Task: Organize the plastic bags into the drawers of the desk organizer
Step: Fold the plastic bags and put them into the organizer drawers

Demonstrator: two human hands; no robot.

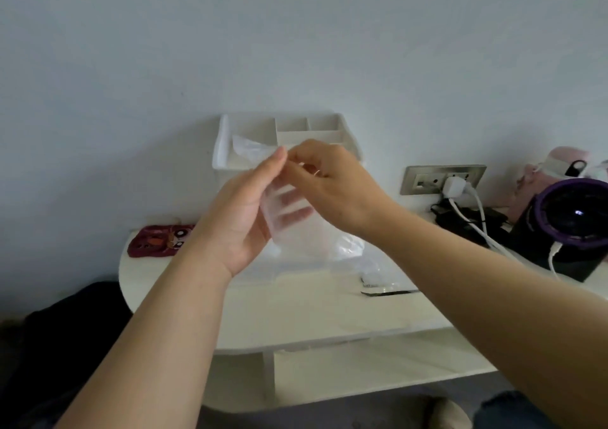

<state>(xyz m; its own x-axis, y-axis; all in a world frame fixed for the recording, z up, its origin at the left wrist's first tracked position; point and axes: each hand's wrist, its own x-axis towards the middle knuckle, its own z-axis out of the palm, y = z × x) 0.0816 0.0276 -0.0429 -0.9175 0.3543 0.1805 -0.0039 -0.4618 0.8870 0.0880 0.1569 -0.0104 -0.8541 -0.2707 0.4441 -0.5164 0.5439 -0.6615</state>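
- My left grip (243, 211) holds a clear plastic bag (289, 213), fingers behind it, thumb at its top edge.
- My right grip (332, 185) pinches that same edge.
- The bag hangs just in front of the white organizer (324, 122).
- Another bag (246, 147) lies in the organizer's top tray.
- Loose bags (352, 247) lie on the desk (312, 310) at the organizer's foot.

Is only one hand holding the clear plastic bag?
No, the left hand and the right hand both hold the plastic bag, in front of the desk organizer.
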